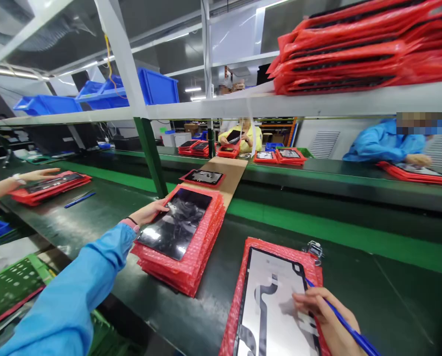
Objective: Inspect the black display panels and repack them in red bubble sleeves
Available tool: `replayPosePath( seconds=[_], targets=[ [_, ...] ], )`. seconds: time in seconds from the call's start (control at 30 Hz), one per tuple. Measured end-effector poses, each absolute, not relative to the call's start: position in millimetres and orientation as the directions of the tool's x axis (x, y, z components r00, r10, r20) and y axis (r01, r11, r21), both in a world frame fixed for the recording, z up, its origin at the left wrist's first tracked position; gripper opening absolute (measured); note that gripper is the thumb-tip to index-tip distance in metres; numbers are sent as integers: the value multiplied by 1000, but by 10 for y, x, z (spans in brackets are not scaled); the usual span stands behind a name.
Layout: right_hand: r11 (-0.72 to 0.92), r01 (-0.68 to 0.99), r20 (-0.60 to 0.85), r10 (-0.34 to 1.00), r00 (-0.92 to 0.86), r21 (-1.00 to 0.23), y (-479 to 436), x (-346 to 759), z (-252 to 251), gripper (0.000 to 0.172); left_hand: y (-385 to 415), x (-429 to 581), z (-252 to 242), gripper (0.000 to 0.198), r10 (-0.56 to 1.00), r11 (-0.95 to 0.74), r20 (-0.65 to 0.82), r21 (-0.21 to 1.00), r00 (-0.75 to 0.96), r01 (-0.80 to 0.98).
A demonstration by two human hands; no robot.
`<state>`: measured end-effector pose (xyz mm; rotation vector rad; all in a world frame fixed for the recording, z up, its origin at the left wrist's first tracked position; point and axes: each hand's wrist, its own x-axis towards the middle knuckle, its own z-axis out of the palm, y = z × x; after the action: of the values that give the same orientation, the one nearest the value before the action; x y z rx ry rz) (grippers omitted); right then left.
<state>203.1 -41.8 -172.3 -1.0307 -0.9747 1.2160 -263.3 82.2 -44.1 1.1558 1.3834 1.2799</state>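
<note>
My left hand (149,212) is closed on the left edge of a glossy black screen panel (182,220), its thumb on top. That panel lies face up on a thick stack of red bubble-wrap sleeves (202,242). My right hand (327,309) pinches a slim blue pen-like tool (339,316) with its tip pointing up and left. Below those fingers lies another screen panel (258,296), its silver back showing with dark grey strips, on a red bubble-wrap sleeve (232,316). A small metal clip-like thing (315,250) sits at the sleeve's upper right corner.
A cardboard strip (232,183) bridges to the far bench, with another panel (204,177) on it. A co-worker's hand (39,174) rests by a red stack at left. Red sleeves (354,54) fill the shelf overhead. A green post (150,155) stands near my left hand.
</note>
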Motion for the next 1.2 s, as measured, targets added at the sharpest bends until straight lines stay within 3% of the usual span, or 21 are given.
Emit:
replayPosePath(
  seconds=[0.1, 0.23, 0.37, 0.47, 0.63, 0.73, 0.9, 1.2],
  targets=[
    [16, -299, 11, 1000, 19, -954, -464, 2031, -1738, 40, 928, -2698, -434, 43, 982, 81, -55, 987, -183, 138],
    [-2, -347, 8, 1000, -27, -938, -593, 2007, -1734, 53, 1020, -2646, -324, 41, 951, 12, 59, 974, -303, 227],
    [-1, -58, -5, 998, 68, -998, -764, 1955, -1663, 34, 867, -2138, -352, 50, 954, -93, 148, 973, -259, 213],
    [9, 169, 32, 991, 130, -986, -843, 1905, -1631, 33, 548, -1501, -567, 47, 999, -36, 39, 994, -26, 105],
    [69, 352, 137, 975, 173, -933, -880, 1847, -1682, 43, -10, -672, -993, 32, 889, 327, -314, 945, 332, 19],
    [96, 413, 183, 967, 176, -906, -916, 1828, -1704, 41, -120, -501, -1118, 32, 842, 430, -403, 903, 359, 6],
    [137, 488, 239, 959, 153, -862, -966, 1814, -1743, 42, -67, -467, -1148, 31, 837, 463, -426, 886, 343, -31],
    [130, 490, 218, 968, 127, -862, -962, 1784, -1793, 38, 1, -456, -1201, 31, 823, 526, -489, 848, 289, -64]
  ],
)
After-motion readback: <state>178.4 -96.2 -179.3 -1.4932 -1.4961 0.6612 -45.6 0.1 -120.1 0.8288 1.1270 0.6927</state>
